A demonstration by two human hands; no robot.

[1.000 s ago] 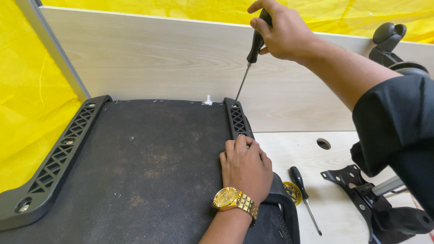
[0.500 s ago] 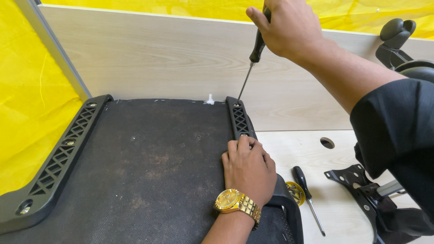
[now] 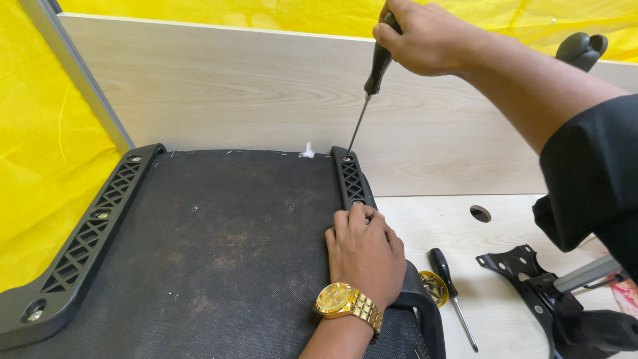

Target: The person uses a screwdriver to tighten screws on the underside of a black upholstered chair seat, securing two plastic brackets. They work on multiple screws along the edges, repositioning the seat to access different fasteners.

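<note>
R hand (image 3: 432, 36) grips the screwdriver (image 3: 367, 93), tip on a screw at the far end of the right bracket (image 3: 351, 179) of the upturned seat base (image 3: 212, 252), L hand (image 3: 364, 256) flat beside it; angled shaft could slip & stab fabric.

Setting: furniture assembly workshop. Evidence: pale wood-grain worktable (image 3: 512, 312) with upright board (image 3: 232, 93), yellow sheeting (image 3: 40, 173) behind. Spare screwdriver (image 3: 450, 292) and black metal chair bracket (image 3: 531, 279) lie near table's right edge.
</note>
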